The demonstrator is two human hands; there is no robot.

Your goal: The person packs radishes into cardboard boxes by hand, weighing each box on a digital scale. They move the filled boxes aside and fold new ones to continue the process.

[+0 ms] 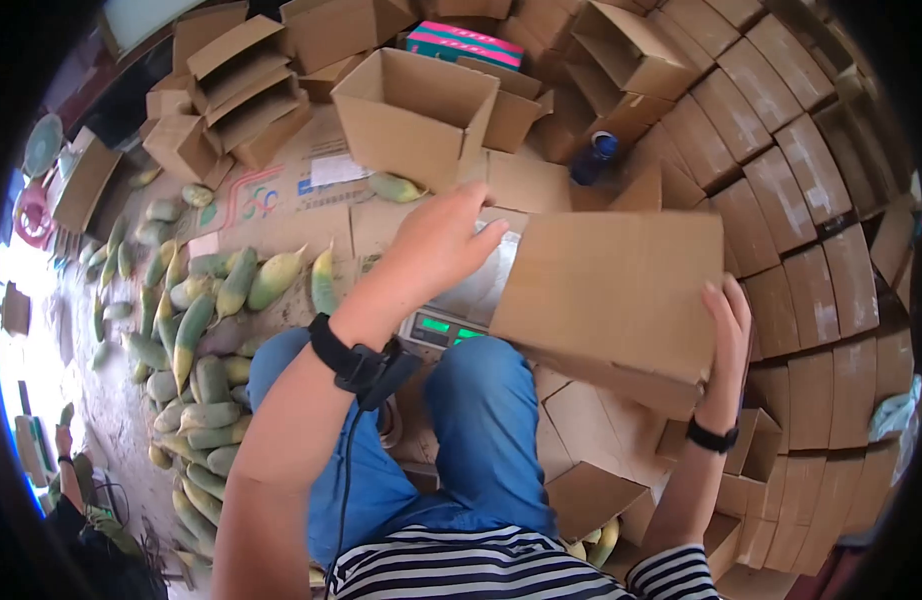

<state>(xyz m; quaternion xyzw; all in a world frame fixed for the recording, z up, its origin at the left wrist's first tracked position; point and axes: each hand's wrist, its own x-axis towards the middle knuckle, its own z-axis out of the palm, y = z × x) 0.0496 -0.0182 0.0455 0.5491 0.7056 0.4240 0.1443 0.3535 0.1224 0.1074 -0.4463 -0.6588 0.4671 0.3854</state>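
Observation:
A closed cardboard box (611, 285) is in front of me, right of the middle. My right hand (726, 325) grips its right side, with the fingers against the edge near the corner. My left hand (446, 240) is open just left of the box, thumb apart from the fingers, with nothing visible in it. Below that hand is a digital scale (431, 328) with lit green displays; its metal plate (489, 270) shows beside the box, which hides the rest. Whether the box rests on the plate I cannot tell. A green radish (396, 187) lies beyond my left hand.
Many green radishes (193, 335) cover the floor on the left. An open carton (411, 125) stands ahead, near a blue bottle (594, 158). Stacked cardboard boxes (781, 170) wall the right side. Another person's arm (69, 475) shows at lower left.

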